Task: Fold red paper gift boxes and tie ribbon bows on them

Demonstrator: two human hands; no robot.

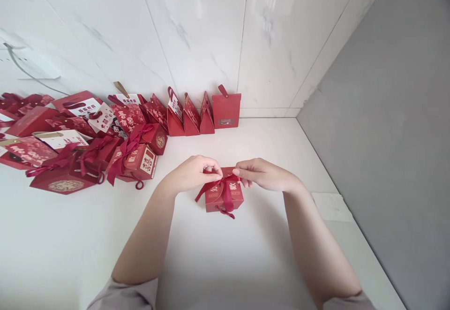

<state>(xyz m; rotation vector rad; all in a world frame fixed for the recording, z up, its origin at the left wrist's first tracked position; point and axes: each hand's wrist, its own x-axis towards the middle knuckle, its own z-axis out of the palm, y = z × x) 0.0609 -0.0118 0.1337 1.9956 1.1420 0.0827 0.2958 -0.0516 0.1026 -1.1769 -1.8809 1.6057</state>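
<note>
A small red gift box [213, 203] with pale printed characters sits on the white table in front of me. A dark red ribbon [228, 197] crosses its top, with a bow or knot between my hands and a loose tail hanging at the left. My left hand [197, 173] pinches the ribbon at the left of the knot. On the other side, my right hand [262, 173] pinches the ribbon between thumb and fingers. A short twisted red cord [225, 213] lies at the box's front edge. My fingers partly hide the knot and the box's back.
Many red gift boxes are heaped at the left, some ribboned like the nearby box [135, 162]. Several triangular boxes [191, 117] and an upright red box [227, 108] line the marble-patterned wall [204, 33]. A grey panel [390, 127] bounds the table [225, 263] at right.
</note>
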